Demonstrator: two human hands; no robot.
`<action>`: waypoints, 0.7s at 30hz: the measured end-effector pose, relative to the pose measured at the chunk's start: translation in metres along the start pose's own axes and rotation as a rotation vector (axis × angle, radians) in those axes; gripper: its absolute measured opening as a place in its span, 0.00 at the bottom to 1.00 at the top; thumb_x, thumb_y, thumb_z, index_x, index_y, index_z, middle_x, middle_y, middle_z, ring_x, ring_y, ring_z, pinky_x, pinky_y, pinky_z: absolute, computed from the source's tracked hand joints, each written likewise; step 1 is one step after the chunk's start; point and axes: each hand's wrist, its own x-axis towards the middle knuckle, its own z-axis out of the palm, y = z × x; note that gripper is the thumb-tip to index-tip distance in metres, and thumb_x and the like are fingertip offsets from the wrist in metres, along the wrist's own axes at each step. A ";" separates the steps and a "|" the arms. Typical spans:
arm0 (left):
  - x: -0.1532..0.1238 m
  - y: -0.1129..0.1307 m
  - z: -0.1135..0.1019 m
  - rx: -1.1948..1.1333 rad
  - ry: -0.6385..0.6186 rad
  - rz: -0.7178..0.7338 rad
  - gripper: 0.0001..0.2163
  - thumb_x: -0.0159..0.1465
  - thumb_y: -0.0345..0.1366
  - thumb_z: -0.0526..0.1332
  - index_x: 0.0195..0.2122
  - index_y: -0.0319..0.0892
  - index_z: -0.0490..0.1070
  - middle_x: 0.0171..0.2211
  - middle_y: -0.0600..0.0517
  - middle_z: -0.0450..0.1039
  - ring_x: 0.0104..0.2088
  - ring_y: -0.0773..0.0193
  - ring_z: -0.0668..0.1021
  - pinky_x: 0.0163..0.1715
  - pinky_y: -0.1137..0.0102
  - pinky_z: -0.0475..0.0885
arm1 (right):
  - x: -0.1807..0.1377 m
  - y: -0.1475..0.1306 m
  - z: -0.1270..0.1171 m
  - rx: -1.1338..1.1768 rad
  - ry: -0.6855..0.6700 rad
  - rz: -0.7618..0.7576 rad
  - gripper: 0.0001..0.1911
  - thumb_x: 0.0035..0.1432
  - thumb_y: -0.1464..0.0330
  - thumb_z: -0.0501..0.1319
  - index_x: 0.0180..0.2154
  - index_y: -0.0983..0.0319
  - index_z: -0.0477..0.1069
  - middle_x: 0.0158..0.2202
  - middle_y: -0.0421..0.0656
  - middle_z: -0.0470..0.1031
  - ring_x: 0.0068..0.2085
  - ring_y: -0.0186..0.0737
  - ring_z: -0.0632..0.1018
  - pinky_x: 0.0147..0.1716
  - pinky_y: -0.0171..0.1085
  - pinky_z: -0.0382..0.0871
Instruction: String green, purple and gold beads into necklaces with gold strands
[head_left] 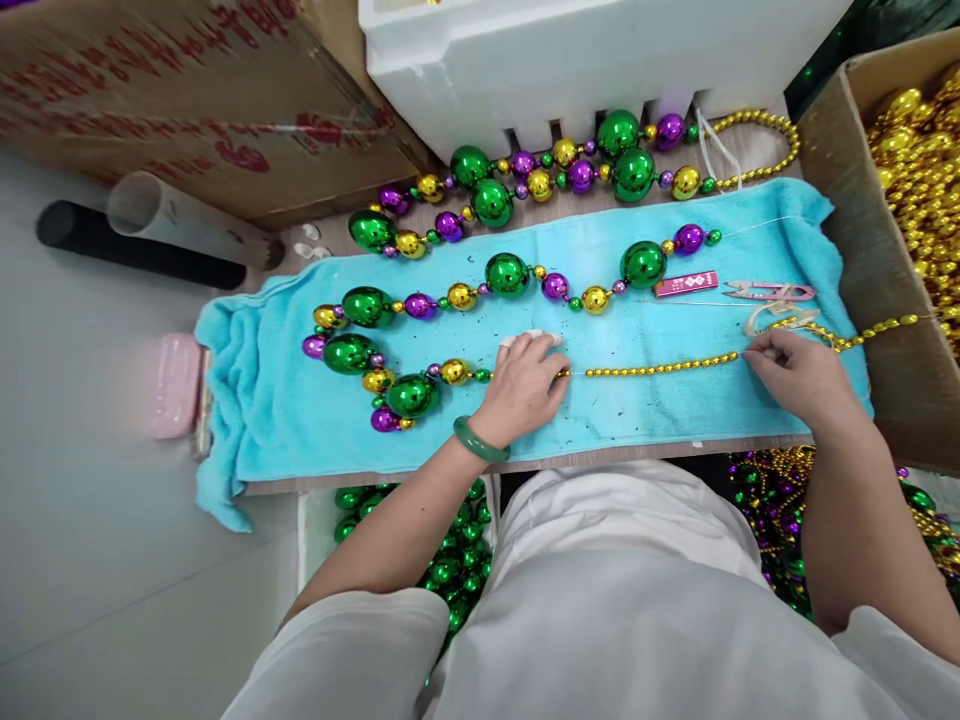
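A string of large green, purple and gold beads (508,275) lies in a bent loop on a blue towel (600,410). My left hand (525,385), with white covers on some fingertips and a green bangle at the wrist, pinches the near run of this string. To its right a short gap of thread shows, then a row of small gold beads (660,368). Closed finger and thumb of my right hand (795,375) hold the right end of that row. Just beyond it lie thread snips (769,291), a pink packet (686,284) and more gold beads (885,328).
Behind the towel, a bead necklace (581,176) rests against a white foam box (600,60). A carton (832,130) of gold beads stands at right, another carton (187,110) at back left. Green beads (457,560) fill a container below the table edge.
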 end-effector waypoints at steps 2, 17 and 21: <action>0.001 0.003 0.000 -0.010 0.002 0.002 0.10 0.63 0.38 0.56 0.42 0.43 0.72 0.52 0.45 0.68 0.54 0.49 0.66 0.54 0.52 0.60 | 0.000 0.001 0.000 0.000 0.004 -0.009 0.07 0.51 0.63 0.57 0.30 0.58 0.71 0.24 0.40 0.70 0.26 0.38 0.68 0.28 0.36 0.58; 0.011 0.022 0.005 0.030 0.008 0.022 0.12 0.63 0.40 0.56 0.44 0.44 0.72 0.53 0.45 0.68 0.55 0.48 0.65 0.55 0.50 0.58 | 0.001 0.001 0.001 0.011 0.003 -0.036 0.07 0.51 0.64 0.56 0.30 0.58 0.70 0.25 0.40 0.72 0.28 0.38 0.69 0.27 0.36 0.57; 0.021 0.034 0.011 0.002 0.004 0.072 0.12 0.64 0.42 0.55 0.44 0.45 0.72 0.54 0.46 0.67 0.55 0.49 0.65 0.54 0.51 0.59 | 0.000 0.001 0.001 0.021 0.006 -0.055 0.07 0.51 0.64 0.56 0.29 0.58 0.70 0.25 0.39 0.71 0.28 0.38 0.69 0.28 0.36 0.57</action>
